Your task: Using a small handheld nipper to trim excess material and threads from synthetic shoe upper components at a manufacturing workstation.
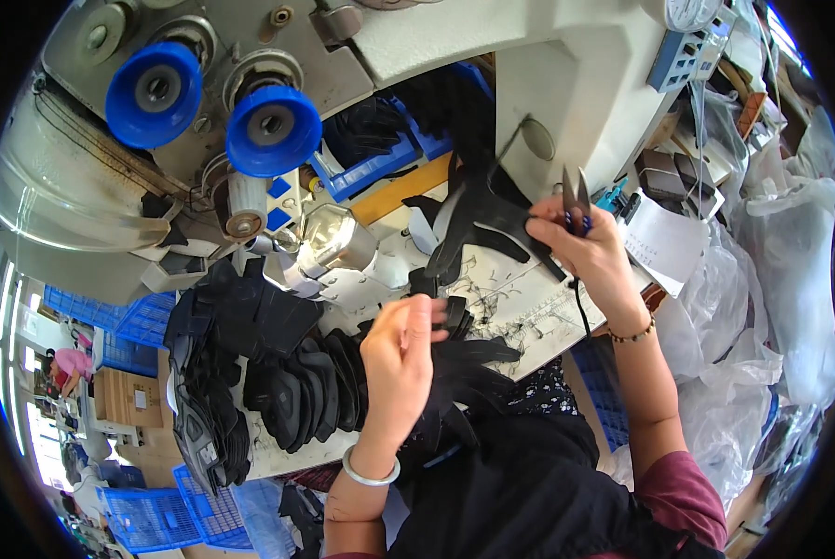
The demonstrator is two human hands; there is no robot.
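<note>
My right hand (588, 250) is closed around small scissors (577, 200) whose dark blades point up and away. Its thumb and fingertip lie against the edge of a black cut piece (503, 216) that drapes over the machine's bed; whether they pinch it I cannot tell. My left hand (399, 359) is at the near edge of the worktable, fingers slightly blurred and apart, with nothing visible in them. Just beside it are a stack of black shaped parts (310, 396) and loose black pieces (473, 363). A black strap-like part (427, 279) lies just beyond its fingertips.
A large sewing machine (566, 102) with blue knobs (156, 91) arches overhead. Thread scraps litter the white table (506, 289). Blue crates (366, 154) hold black pieces behind it. More black parts (208, 410) lie left; clear plastic bags (715, 373) and a paper sheet (664, 244) are right.
</note>
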